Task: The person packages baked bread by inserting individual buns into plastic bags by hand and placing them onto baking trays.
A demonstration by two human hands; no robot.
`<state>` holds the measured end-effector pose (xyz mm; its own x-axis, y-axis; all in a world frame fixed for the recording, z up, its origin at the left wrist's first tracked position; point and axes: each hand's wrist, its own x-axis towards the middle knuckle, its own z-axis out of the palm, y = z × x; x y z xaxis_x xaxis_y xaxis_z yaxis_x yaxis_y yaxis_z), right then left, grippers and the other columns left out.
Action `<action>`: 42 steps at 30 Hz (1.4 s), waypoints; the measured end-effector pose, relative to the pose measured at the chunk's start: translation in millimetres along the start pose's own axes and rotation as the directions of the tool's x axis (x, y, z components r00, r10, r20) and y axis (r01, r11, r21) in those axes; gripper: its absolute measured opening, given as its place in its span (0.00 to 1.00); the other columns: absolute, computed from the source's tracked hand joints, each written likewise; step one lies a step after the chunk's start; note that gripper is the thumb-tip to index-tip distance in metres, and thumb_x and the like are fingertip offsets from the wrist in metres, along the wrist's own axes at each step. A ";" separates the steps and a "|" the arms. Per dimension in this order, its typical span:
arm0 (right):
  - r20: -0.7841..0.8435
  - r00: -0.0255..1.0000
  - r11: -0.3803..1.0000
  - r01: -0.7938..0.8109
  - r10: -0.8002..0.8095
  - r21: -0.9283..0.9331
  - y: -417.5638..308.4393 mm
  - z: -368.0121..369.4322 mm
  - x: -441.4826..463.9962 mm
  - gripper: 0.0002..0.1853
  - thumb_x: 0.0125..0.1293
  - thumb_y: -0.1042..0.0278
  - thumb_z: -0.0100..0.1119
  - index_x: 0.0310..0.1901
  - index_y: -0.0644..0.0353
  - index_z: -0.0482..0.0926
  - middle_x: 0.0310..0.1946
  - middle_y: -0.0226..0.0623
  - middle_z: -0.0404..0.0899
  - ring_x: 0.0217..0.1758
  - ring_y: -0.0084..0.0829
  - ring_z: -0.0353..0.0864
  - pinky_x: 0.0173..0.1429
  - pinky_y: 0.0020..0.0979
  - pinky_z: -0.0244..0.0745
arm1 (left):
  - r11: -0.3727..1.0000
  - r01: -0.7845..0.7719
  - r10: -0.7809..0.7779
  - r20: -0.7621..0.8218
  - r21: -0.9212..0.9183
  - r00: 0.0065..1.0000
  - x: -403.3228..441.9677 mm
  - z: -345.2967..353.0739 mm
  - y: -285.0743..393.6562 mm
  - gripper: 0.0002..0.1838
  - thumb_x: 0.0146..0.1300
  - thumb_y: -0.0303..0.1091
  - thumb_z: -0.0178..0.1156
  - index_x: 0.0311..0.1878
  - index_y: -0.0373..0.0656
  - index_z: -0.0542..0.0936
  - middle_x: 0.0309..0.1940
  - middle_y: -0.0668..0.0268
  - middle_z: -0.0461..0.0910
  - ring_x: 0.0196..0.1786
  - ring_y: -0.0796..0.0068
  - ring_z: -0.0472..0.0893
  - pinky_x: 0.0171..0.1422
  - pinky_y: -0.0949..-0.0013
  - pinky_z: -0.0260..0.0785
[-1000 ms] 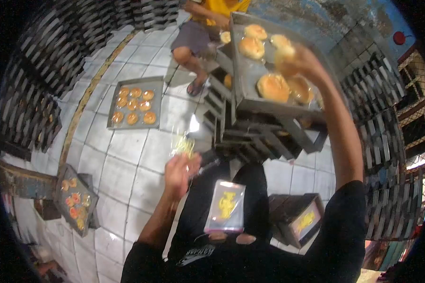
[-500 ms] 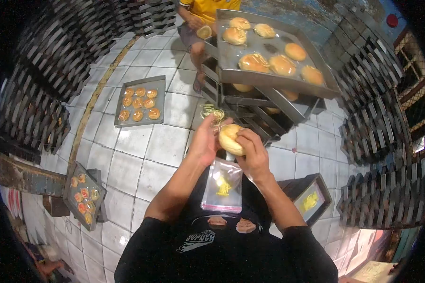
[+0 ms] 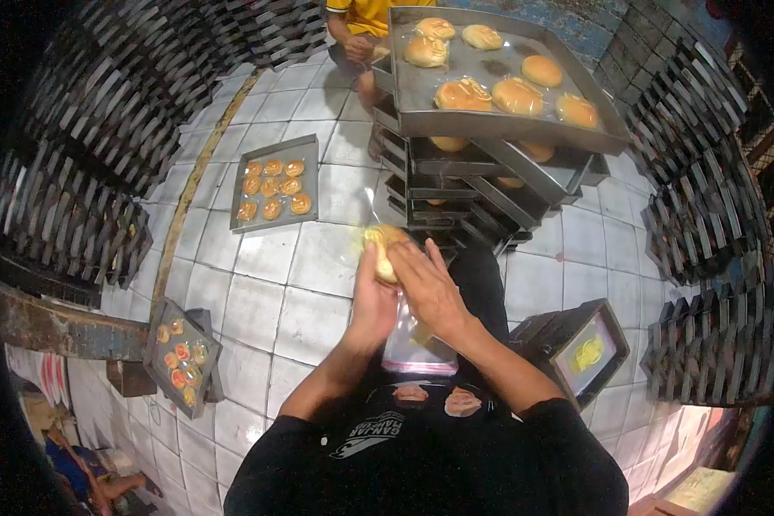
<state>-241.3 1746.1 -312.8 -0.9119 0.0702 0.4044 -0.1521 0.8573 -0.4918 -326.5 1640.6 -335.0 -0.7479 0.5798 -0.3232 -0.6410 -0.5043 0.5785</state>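
While white floor tiles (image 3: pixel 322 262) stretch between the hands and the straight-walled metal tray (image 3: pixel 310 176), the smooth, round bun (image 3: pixel 388 260) is clasped between the left hand (image 3: pixel 373 301) and the right hand (image 3: pixel 430 291), above the glossy clear bag (image 3: pixel 414 354). Pinched by the right fingers earlier, it is now enclosed by both.

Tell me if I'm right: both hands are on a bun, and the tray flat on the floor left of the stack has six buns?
Not six: the head view shows nine buns in the tray left of the stack. The left hand and right hand are on a bun, as you said.
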 end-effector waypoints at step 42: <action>0.271 0.955 0.781 -0.257 0.117 0.569 8.1 13.2 17.4 0.11 0.69 0.69 0.70 0.36 0.62 0.76 0.36 0.34 0.79 0.36 0.25 0.78 0.40 0.28 0.73 | 0.939 0.156 -0.186 -0.071 -0.308 0.980 75.7 -24.7 7.1 0.43 0.78 0.71 0.34 0.67 0.37 0.71 0.57 0.46 0.79 0.56 0.47 0.82 0.60 0.45 0.81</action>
<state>-263.4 1747.6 -319.9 -0.9924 0.0290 0.1195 -0.1010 0.3617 -0.9268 -391.9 1665.1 -373.8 -0.6262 0.6167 -0.4770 -0.7712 -0.5800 0.2625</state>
